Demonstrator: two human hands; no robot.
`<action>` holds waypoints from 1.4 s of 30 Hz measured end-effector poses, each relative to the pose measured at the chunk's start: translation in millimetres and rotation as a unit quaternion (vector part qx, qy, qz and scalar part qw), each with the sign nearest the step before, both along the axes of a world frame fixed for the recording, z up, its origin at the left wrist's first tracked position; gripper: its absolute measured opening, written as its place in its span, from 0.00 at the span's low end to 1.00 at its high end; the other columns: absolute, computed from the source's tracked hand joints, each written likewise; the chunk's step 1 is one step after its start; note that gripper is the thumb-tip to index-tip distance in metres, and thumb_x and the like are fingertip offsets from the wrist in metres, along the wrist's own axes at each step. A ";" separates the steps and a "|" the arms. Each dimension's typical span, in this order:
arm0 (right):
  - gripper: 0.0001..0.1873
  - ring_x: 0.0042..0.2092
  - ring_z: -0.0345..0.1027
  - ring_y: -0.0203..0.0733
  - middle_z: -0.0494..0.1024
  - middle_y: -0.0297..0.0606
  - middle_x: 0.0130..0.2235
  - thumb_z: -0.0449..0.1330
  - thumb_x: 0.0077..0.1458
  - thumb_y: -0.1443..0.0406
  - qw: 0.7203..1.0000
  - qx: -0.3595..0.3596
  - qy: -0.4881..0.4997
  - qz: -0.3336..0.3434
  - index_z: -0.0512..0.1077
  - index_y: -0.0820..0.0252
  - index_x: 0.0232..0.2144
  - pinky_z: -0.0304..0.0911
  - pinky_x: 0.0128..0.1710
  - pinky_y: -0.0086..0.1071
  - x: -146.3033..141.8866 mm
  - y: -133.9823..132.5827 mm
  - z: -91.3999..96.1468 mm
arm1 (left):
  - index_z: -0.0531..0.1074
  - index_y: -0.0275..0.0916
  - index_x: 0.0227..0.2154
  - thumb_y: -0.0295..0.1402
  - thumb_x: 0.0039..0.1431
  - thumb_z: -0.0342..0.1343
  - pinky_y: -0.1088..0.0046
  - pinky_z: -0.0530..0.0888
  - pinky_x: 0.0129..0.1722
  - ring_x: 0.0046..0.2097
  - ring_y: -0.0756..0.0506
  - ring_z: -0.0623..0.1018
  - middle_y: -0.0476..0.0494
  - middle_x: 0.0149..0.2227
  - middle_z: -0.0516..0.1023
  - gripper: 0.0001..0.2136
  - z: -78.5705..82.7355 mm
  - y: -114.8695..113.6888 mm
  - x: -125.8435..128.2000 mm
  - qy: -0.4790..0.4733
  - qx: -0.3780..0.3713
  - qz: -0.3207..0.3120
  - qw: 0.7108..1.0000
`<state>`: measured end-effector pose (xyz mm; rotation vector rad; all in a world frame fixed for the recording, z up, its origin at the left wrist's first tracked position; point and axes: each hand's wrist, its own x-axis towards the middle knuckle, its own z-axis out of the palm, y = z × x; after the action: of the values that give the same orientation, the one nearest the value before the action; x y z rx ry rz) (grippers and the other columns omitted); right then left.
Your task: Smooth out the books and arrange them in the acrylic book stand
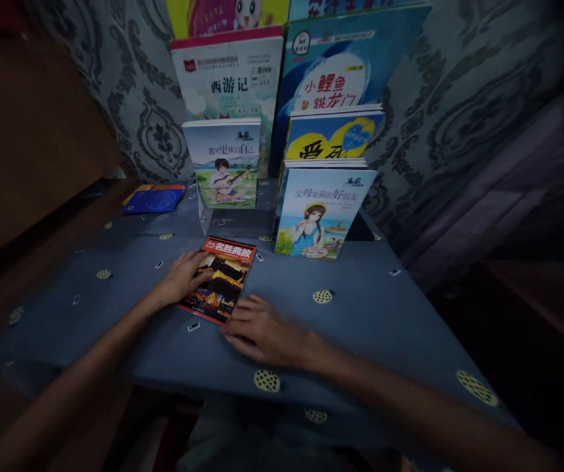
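Note:
A thin book (227,275) with a red and black cover and photos of buildings lit up at night lies flat on the blue tablecloth. My left hand (182,275) grips its left edge, with the thumb lying over the cover and the other fingers along the side. At the lower right corner, my right hand (257,328) has curled fingers closed on the book's edge; their tips are partly hidden.
Behind the book, a clear stand (206,216) bears a white book with a guitar player (227,174). To its right stand books with a girl on the front cover (318,219). Larger books (331,72) rise behind. Blue booklets (154,198) lie at the back left of the tablecloth (360,314).

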<state>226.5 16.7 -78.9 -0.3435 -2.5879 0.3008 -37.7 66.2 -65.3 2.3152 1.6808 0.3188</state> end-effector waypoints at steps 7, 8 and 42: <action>0.22 0.66 0.62 0.58 0.71 0.57 0.64 0.56 0.68 0.60 0.936 -0.133 -0.083 -0.315 0.71 0.66 0.60 0.57 0.64 0.51 -6.3 56.4 7.0 | 0.73 0.38 0.54 0.44 0.67 0.52 0.57 0.71 0.55 0.53 0.34 0.75 0.35 0.50 0.79 0.19 15.5 6.3 14.4 0.072 0.010 0.028 0.997; 0.25 0.69 0.58 0.59 0.67 0.59 0.67 0.56 0.68 0.60 0.924 -0.131 -0.113 -0.340 0.69 0.68 0.62 0.54 0.66 0.53 -8.4 62.0 6.8 | 0.73 0.37 0.54 0.43 0.67 0.53 0.57 0.71 0.55 0.53 0.34 0.75 0.35 0.50 0.79 0.19 16.5 5.7 15.9 0.077 0.012 0.031 0.997; 0.29 0.17 0.58 0.29 0.71 0.26 0.22 0.65 0.50 0.42 0.761 -0.594 0.210 -0.154 0.73 0.61 0.40 0.44 0.16 0.23 -10.7 64.4 -9.7 | 0.80 0.33 0.38 0.29 0.48 0.72 0.75 0.82 0.38 0.34 0.46 0.85 0.39 0.37 0.86 0.13 2.4 16.3 -1.5 -0.704 -0.197 0.124 0.671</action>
<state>215.8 81.0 -88.6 -0.9671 -1.5290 1.6627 -39.1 82.5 -63.0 0.8222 0.9500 1.2252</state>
